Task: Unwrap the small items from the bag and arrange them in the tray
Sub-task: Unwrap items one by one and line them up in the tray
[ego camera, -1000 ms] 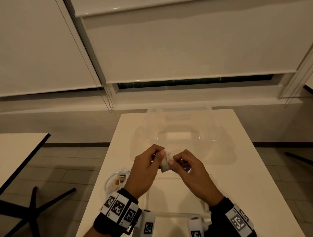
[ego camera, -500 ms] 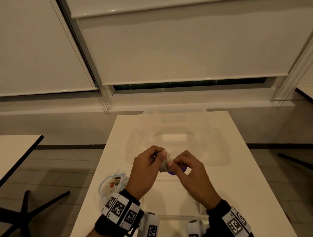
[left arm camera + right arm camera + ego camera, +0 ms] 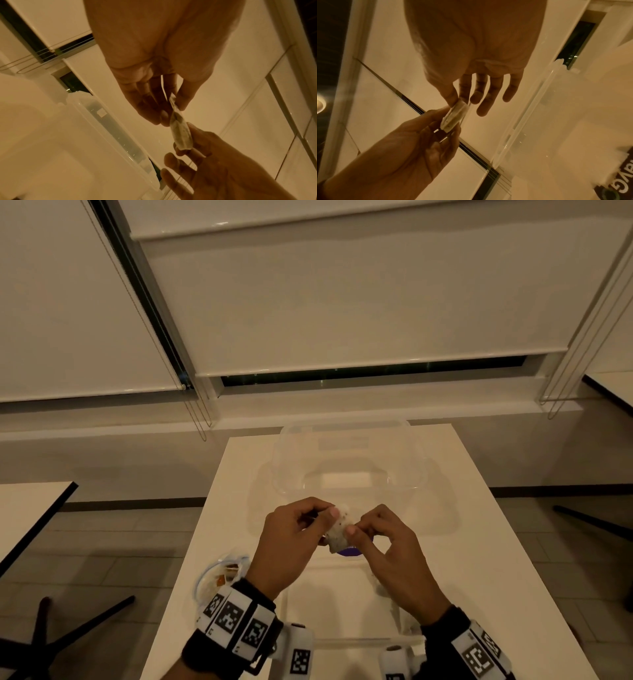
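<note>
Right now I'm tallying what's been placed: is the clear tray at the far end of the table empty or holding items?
Empty, as far as visible: the clear tray shows only bare table through its walls and floor.

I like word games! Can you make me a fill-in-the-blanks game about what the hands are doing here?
1. The small wrapped item is pinched by ____ hands.
2. The clear plastic tray sits on the ____ table.
3. The left hand and right hand are held ____ the table.

Missing words: both; white; above

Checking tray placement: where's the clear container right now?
Head view: the clear container sits at the white table's far end, centred, just beyond both hands pinching the small wrapped item.
</note>
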Available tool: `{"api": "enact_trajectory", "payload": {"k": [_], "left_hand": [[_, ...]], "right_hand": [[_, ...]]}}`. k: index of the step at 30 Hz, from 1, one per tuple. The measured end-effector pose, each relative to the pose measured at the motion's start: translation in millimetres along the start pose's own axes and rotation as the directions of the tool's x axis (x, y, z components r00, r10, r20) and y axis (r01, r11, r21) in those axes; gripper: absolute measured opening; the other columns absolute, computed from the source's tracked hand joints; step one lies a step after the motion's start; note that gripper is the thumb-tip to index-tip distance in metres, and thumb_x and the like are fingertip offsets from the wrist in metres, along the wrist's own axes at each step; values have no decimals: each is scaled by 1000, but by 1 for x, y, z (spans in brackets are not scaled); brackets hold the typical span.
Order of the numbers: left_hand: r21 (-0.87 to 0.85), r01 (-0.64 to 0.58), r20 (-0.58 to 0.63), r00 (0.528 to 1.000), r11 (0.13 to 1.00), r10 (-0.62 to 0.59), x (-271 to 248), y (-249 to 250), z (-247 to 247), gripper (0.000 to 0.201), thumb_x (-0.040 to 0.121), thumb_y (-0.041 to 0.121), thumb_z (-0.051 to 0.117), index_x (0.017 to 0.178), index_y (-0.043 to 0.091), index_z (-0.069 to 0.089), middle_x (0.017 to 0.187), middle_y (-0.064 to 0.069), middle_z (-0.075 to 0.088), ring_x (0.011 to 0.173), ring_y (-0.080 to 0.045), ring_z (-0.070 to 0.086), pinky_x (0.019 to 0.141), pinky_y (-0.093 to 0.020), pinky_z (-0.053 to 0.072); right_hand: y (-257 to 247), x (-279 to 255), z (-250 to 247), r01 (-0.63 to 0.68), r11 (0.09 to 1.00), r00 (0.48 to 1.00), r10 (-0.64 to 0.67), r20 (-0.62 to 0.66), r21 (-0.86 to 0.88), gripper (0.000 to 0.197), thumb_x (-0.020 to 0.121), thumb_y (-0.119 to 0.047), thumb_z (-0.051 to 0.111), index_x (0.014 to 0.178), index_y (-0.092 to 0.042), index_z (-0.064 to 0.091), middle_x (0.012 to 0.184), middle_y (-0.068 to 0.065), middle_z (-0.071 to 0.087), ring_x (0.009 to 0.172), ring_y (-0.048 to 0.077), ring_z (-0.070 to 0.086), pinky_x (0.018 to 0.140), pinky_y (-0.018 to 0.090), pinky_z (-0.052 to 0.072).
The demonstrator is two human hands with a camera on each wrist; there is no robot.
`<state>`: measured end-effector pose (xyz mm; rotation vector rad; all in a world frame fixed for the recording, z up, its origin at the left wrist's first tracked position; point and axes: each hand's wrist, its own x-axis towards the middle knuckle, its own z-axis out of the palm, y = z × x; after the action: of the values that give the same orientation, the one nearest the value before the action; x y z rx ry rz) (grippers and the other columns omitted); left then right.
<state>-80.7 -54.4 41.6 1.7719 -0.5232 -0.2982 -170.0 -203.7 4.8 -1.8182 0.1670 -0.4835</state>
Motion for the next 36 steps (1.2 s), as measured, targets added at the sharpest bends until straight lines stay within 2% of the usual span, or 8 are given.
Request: {"api": "enact_trajectory", "payload": {"k": [4, 10, 12, 15, 20, 23, 30, 36], "left_hand": [[-20, -2, 10, 1000, 1000, 2, 5, 2, 1, 13, 96, 16, 64, 92, 10, 76, 85, -4, 76, 80, -20, 73, 67, -29, 60], [98, -28, 115, 993, 995, 17, 9, -4, 13, 13, 96, 26, 65, 96, 19, 76, 87, 0, 75, 83, -22, 74, 75, -43, 63], [210, -115, 195, 978, 971, 74, 9, -8, 18, 10, 95, 28, 66, 98, 23, 74, 86, 7, 75, 79, -14, 72, 73, -36, 62], [323, -249, 314, 938, 913, 144, 6, -5, 32, 11, 94, 27, 68, 104, 31, 69, 81, 12, 74, 77, -4, 70, 70, -15, 54], [137, -26, 275, 961, 990, -12, 8, -11, 52, 14, 92, 31, 69, 102, 26, 61, 79, 0, 74, 75, -16, 71, 75, -32, 60], [221, -31, 304, 952, 975, -39, 12, -26, 58, 4, 90, 27, 72, 93, 27, 69, 83, 5, 74, 80, -11, 70, 77, -26, 56], [411, 18, 280, 949, 911, -145, 20, -57, 73, 11, 90, 20, 71, 91, 30, 65, 80, 15, 69, 70, 6, 63, 65, -6, 44], [541, 115, 344, 874, 833, -344, 24, -104, 91, 16, 91, 11, 63, 95, 26, 57, 82, 9, 69, 67, -9, 67, 69, -25, 56]], "right_hand": [[2, 0, -7, -5, 1000, 1000, 4, -20, -15, 26, 88, -41, 59, 79, -18, 67, 89, -6, 60, 86, 11, 60, 74, 13, 48], [11, -4, -27, -30, 1000, 995, 29, -99, -6, 23, 95, -37, 52, 88, -19, 65, 92, -4, 63, 87, 13, 63, 74, 13, 48], [13, -6, -37, -77, 997, 994, 79, -73, 30, 12, 94, -35, 59, 98, -26, 65, 99, -10, 67, 90, 11, 66, 77, 13, 49], [16, -9, -47, -99, 995, 993, 98, 64, 8, 24, 85, -41, 70, 109, -37, 65, 102, -12, 70, 91, 10, 67, 85, 16, 51], [26, -6, -61, -100, 990, 995, 101, -5, 99, 16, 86, -22, 74, 101, -28, 71, 93, -5, 73, 86, 15, 69, 82, 30, 58], [36, -4, -68, -133, 988, 991, 135, -10, 80, 21, 87, -18, 74, 103, -31, 72, 92, -8, 73, 85, 13, 69, 83, 29, 57], [67, 5, -69, -84, 968, 986, 115, 123, -235, 8, 88, -17, 71, 94, -23, 73, 91, -15, 72, 81, 5, 66, 75, 11, 48], [111, 8, -63, -113, 877, 919, 270, 286, -467, 7, 88, -21, 69, 93, -24, 73, 89, -11, 72, 78, 8, 64, 73, 25, 54]]}}
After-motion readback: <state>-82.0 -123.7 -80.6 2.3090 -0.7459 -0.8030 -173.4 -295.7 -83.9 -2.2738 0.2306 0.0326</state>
